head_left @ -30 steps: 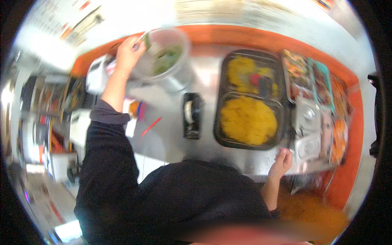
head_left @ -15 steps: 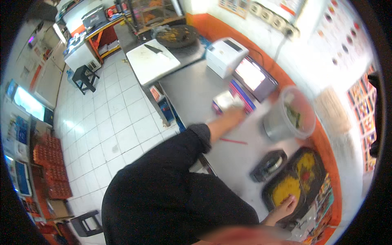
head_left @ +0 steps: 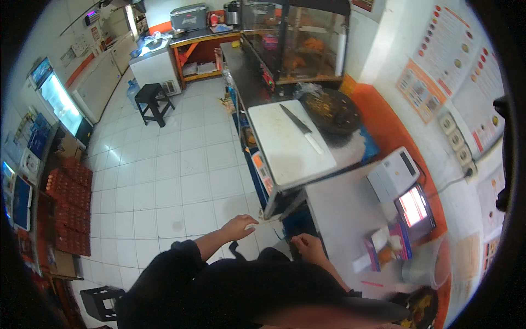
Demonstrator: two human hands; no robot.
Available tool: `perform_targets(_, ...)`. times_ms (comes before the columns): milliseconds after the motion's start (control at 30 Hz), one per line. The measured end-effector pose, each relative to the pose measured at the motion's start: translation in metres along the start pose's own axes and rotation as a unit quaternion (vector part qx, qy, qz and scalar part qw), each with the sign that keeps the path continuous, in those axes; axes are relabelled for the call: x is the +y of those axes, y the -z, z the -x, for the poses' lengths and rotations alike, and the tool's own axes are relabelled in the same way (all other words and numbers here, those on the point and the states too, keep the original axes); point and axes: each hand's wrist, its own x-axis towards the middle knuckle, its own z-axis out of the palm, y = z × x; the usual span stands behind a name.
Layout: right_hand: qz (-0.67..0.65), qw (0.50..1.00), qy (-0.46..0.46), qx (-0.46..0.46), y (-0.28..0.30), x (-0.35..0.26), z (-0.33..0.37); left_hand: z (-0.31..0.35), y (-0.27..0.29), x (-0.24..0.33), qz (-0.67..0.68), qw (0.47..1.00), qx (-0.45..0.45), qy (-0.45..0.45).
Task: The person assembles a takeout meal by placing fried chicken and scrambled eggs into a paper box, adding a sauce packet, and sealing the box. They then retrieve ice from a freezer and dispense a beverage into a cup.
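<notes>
My left hand (head_left: pixel 238 227) hangs over the floor in front of my body. Its fingers point to the right and stand apart from the thumb, with nothing in them. Close to the edge of the metal counter (head_left: pixel 338 216) is my right hand (head_left: pixel 310 248). Its fingers are loosely curled, and nothing shows between them. Ahead of both hands lies a white cutting board (head_left: pixel 276 148) with a white-handled knife (head_left: pixel 302 129) on it. To the right, a purple-and-white packet (head_left: pixel 375 256) with something whitish and orange on it rests on the counter.
A white box-shaped printer (head_left: pixel 392 174), a lit screen (head_left: pixel 412 206) and a clear bucket (head_left: pixel 422 268) line the wall. A dark round stone mortar (head_left: pixel 331 111) stands behind the board. A black stool (head_left: pixel 154 103) and stacked red egg trays (head_left: pixel 70 211) are to the left.
My view has swung left and up. My left hand has left the packet on the counter, and my right hand has come away from the yellow food in the dark tray; both are now before my body.
</notes>
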Motion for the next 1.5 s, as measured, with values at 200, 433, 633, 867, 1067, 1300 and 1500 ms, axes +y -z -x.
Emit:
perform_targets(200,-0.056,0.998,0.027,-0.019,-0.032,-0.049,-0.208,-0.020,0.031,-0.167,0.138,0.970,0.145,0.139)
perform_targets(433,-0.107,0.990,0.054,-0.075,-0.090,-0.148,-0.442,0.167,0.025,-0.356,-0.067,0.910,-0.048,0.406)
perform_targets(633,-0.083,0.981,0.000,-0.175,-0.125,-0.231,-0.570,0.208,0.016,-0.365,0.098,0.838,0.132,0.520)
perform_targets(867,-0.056,0.998,0.003,0.014,-0.160,-0.279,-0.676,0.107,0.145,-0.565,0.140,0.841,-0.003,0.522)
perform_targets(1067,-0.073,0.985,-0.142,0.070,-0.229,-0.311,-0.705,0.007,0.401,-0.818,-0.150,0.900,-0.038,0.408)
perform_targets(1300,0.299,0.932,-0.150,-0.139,-0.278,-0.275,-0.684,-0.223,0.631,-0.939,-0.212,0.919,0.092,0.319)
perform_targets(1500,0.161,0.923,-0.346,-0.058,-0.344,-0.210,-0.554,-0.303,0.486,-0.864,-0.075,0.865,-0.490,-0.081)
